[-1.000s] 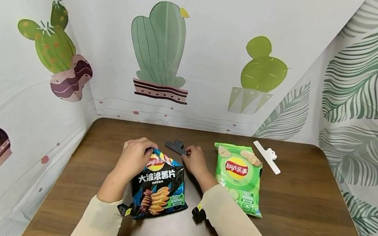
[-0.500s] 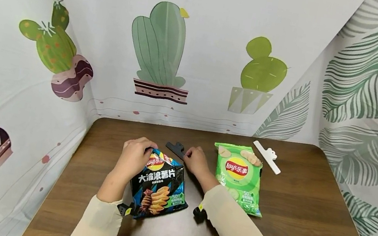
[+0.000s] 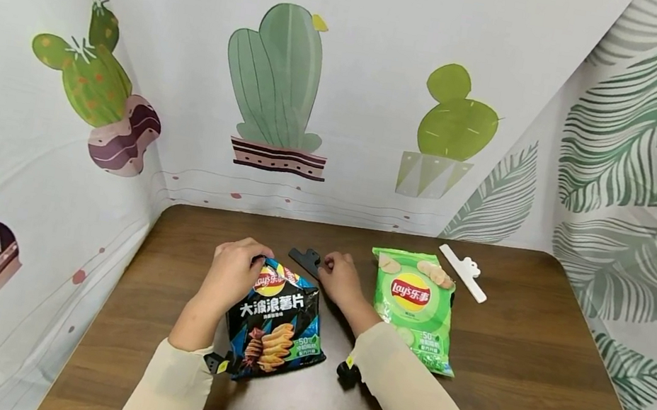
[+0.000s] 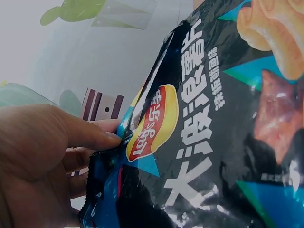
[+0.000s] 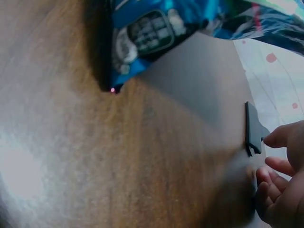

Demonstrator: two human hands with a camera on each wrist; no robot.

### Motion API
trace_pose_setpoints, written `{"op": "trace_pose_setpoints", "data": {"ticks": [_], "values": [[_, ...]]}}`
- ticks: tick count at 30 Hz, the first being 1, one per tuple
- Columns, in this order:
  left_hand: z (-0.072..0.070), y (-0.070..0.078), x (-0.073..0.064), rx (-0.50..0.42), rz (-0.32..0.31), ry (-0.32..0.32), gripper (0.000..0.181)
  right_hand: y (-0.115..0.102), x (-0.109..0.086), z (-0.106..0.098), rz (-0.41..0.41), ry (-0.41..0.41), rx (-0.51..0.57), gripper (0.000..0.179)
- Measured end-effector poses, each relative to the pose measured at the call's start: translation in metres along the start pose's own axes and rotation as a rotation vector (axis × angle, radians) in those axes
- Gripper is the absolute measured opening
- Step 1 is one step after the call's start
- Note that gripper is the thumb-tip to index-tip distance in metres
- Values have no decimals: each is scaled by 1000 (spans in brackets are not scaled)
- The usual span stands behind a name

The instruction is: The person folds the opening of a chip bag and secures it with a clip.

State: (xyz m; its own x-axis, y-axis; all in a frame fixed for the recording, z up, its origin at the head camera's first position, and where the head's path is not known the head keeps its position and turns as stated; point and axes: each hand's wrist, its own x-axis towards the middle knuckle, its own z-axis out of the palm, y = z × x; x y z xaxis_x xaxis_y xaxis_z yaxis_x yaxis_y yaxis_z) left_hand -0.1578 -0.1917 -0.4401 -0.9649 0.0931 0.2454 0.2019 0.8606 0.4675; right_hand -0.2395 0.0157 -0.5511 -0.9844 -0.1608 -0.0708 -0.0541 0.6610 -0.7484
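Note:
My left hand [image 3: 233, 270] pinches the top left corner of a black chip bag [image 3: 278, 319], printed with a Lay's logo. The bag's upper part is tilted up from the table. In the left wrist view, the thumb lies on the bag's front near the crimped edge [image 4: 85, 204]. A dark grey bag clip [image 3: 305, 259] lies on the table behind the bag. My right hand [image 3: 345, 283] is at the clip's right end, fingers loosely bent and apart. In the right wrist view, one fingertip [image 5: 268, 139] is right at the edge of the clip [image 5: 253, 130].
To the right lies a green Lay's chip bag [image 3: 413, 319]. A white bag clip [image 3: 464, 273] rests beyond its top right corner. The brown wooden table [image 3: 533, 381] ends at a cloth wall [image 3: 371, 97] printed with cacti and leaves.
The dark grey clip has turned slightly, its right end coming nearer to me. My right fingers have loosened and parted at it. The left hand and the black bag stay put.

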Motion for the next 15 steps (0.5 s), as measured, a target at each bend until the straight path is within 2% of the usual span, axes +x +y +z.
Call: {"op": "trace_pose_setpoints", "data": {"ticks": [6,15], "values": [[1,0,0,1,-1,1,18,0,4,4,-17,-2,23,33],[1,0,0,2,-4,2,17,-5,7,4,-20,5,-8,30]]}}
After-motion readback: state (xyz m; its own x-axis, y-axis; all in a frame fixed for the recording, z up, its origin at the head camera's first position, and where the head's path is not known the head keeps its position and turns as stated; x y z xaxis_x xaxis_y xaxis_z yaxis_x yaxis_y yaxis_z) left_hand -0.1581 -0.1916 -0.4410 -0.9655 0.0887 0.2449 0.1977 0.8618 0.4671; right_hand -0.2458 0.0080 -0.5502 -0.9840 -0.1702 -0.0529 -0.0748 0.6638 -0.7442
